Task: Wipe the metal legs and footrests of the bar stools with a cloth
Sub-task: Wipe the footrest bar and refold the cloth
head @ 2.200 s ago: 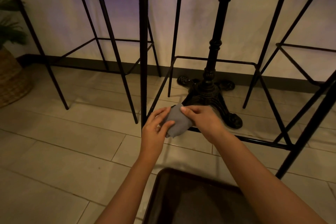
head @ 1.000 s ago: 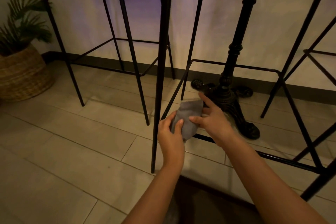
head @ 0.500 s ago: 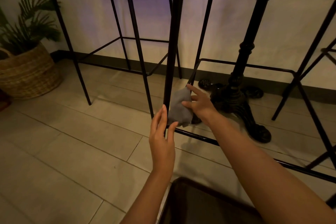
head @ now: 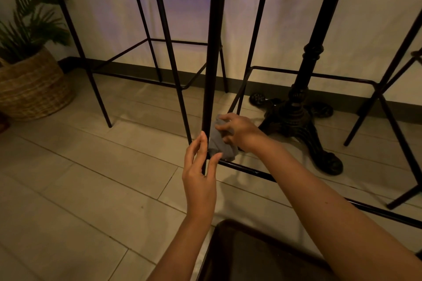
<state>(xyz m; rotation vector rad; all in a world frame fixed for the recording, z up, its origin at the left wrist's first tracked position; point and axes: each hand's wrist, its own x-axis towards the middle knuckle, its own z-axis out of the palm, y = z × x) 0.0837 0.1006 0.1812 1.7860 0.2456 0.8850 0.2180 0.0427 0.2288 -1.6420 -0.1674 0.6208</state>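
A black metal bar stool leg (head: 213, 57) rises through the middle of the view, joined low down to a black footrest bar (head: 255, 172) running right. My right hand (head: 237, 131) grips a grey cloth (head: 220, 143) and presses it against the right side of the leg just above the footrest joint. My left hand (head: 199, 166) is open, its straight fingers beside the same leg at the joint, touching or nearly touching the metal. A second stool (head: 159, 29) stands behind to the left.
A black cast-iron table pedestal (head: 299, 107) with ornate feet stands right of the leg. Another stool's legs (head: 383, 102) are at the far right. A woven basket with a plant (head: 32, 84) sits far left. A dark brown seat (head: 255, 255) fills the bottom edge. Tiled floor.
My left hand has let go of the cloth and opened beside the leg. My right hand has carried the cloth against the stool leg near the footrest joint. The view shifted left.
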